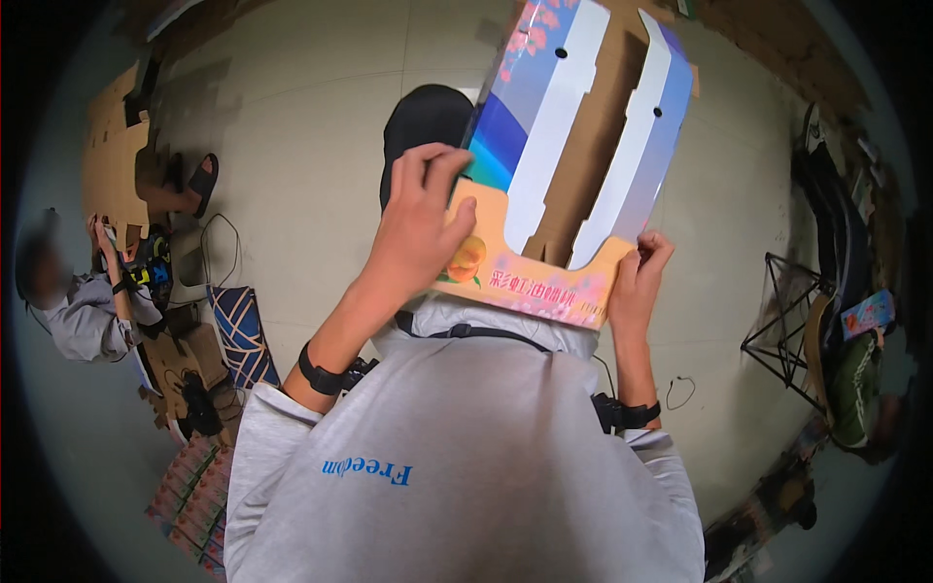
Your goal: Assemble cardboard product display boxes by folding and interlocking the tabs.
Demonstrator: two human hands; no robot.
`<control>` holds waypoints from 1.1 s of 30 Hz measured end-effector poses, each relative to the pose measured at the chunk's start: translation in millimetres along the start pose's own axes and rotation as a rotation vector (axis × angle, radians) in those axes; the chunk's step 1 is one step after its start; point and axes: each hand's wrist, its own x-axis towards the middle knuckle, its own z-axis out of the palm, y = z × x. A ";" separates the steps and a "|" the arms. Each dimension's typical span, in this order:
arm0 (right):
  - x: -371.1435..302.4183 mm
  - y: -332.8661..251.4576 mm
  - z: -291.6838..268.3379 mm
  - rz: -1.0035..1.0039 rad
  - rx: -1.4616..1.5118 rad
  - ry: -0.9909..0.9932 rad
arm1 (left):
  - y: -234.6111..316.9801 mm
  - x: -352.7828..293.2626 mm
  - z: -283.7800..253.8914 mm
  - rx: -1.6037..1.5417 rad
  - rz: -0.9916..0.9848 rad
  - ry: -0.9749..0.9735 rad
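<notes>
The left hand [420,216] and right hand [639,277], both half-curled, grip opposite near corners of the carton [549,146].

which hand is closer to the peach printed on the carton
Left. The left hand is close beside the printed peach, at the carton's left edge; the right hand is at the opposite edge, well to the peach's right.
</notes>
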 end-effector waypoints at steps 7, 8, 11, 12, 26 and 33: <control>2.5 -38.0 12.6 -0.513 -0.531 0.082 | 28.1 28.3 12.7 0.324 0.472 -0.190; 7.6 -46.1 16.1 -0.553 -0.543 0.090 | 29.5 35.7 18.5 0.340 0.578 -0.240; 30.0 -66.3 23.2 -0.713 -0.498 -0.141 | 35.5 49.9 23.0 0.444 0.757 -0.263; 36.4 -71.2 21.0 -0.798 -0.512 -0.266 | 38.8 51.3 20.9 0.384 0.794 -0.334; 16.0 -60.5 47.0 -0.950 -0.391 -0.409 | -7.9 11.7 27.3 0.364 0.958 -0.283; 78.3 -83.5 19.7 -0.699 -0.174 -0.013 | 12.9 28.6 -5.9 0.143 0.730 -0.286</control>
